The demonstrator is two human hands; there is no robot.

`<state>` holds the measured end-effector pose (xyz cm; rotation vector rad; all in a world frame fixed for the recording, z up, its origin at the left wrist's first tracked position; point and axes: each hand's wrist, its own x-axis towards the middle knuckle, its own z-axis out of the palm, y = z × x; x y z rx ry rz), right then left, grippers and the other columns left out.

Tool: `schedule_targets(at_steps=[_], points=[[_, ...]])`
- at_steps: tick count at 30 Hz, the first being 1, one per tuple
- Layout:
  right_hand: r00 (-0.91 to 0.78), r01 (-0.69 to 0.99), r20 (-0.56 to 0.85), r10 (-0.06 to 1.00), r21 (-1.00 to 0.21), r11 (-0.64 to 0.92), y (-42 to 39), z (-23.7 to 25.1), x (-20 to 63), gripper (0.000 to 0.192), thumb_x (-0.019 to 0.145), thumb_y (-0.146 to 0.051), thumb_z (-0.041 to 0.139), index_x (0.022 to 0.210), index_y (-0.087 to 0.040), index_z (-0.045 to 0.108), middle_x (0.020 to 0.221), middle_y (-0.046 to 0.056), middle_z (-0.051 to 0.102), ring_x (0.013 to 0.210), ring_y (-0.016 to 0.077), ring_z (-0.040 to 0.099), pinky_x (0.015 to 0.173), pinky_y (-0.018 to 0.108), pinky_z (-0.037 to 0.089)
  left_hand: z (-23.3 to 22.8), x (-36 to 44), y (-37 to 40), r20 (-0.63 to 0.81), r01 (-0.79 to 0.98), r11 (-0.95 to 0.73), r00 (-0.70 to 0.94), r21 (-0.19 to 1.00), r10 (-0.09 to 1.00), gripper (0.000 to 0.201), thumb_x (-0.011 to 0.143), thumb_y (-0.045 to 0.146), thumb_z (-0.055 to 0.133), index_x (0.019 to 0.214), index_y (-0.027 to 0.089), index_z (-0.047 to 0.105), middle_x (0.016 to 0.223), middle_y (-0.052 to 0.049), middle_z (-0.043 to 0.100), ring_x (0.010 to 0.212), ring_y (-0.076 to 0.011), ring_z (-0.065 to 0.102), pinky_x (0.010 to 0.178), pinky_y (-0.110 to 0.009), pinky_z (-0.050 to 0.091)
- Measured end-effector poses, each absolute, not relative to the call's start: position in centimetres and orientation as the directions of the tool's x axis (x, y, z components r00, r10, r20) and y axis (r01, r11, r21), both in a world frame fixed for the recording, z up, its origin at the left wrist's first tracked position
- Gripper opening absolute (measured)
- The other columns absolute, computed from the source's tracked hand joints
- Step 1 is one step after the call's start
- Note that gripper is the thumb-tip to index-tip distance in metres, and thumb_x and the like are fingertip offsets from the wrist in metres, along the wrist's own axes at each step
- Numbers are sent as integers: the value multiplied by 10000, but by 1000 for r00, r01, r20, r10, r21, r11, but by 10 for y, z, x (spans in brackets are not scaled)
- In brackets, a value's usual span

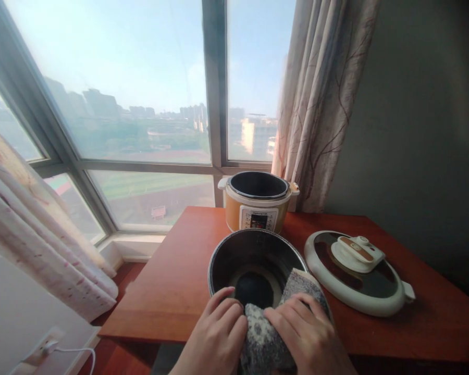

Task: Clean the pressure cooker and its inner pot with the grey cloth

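Cloth of thick, mottled grey and white fabric [258, 338] is bunched between our two hands at the near side of a round, dark metal inner pot [254, 247], with one flap rising over the pot's right edge. Our right hand [307, 333] has its fingers bent closely over the cloth, gripping it. Our left hand [221, 330] is half curled at the pot's near-left edge, its inner side next to the cloth; the thumb is hidden, so we cannot tell whether it grips cloth, rim or both. The pot's base seems to be over the front part of the reddish-brown wooden table [160, 286], though our hands block that view. Just behind the pot we see a tan and white electric cooker [232, 211], uncovered, with a front control panel. To the right lies a round, white-rimmed glass lid [349, 281], handle upward.
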<state>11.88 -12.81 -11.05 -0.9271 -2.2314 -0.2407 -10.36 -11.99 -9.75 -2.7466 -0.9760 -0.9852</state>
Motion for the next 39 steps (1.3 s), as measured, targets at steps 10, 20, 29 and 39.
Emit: schedule_targets(at_steps=[10,20,29,39], points=[[-709,543,449,544,-145,827,-118,-87,127,325,854,-344,601,1144,-197,606,957,50,711,862,223,632,845,349,439,-96,-127,-106,644,498,-848,592,181,485,244,871,31,366,814,217,513,747,11,601,779,-137,619,1181,-438,383],[-857,457,59,511,-369,809,-61,-34,179,404,586,-200,710,985,-260,704,946,11,714,1010,248,610,1154,476,256,-99,-137,-88,637,425,-876,616,227,464,236,903,66,367,783,217,504,705,2,595,736,-140,586,1067,-369,443],[-831,502,51,553,-357,787,-28,-33,199,739,510,-37,617,1187,-318,706,1387,29,618,1460,362,345,1219,593,77,-97,-146,-75,623,372,-894,646,249,442,255,953,115,361,759,214,492,697,-7,591,723,-137,578,1023,-368,442],[-345,557,218,913,-736,386,-72,-112,224,894,810,-271,714,1578,-336,262,1678,56,195,1540,286,180,1254,517,134,-88,-172,-54,576,345,-900,692,265,435,306,982,121,370,762,215,560,726,-10,645,913,-149,651,1171,-424,331]])
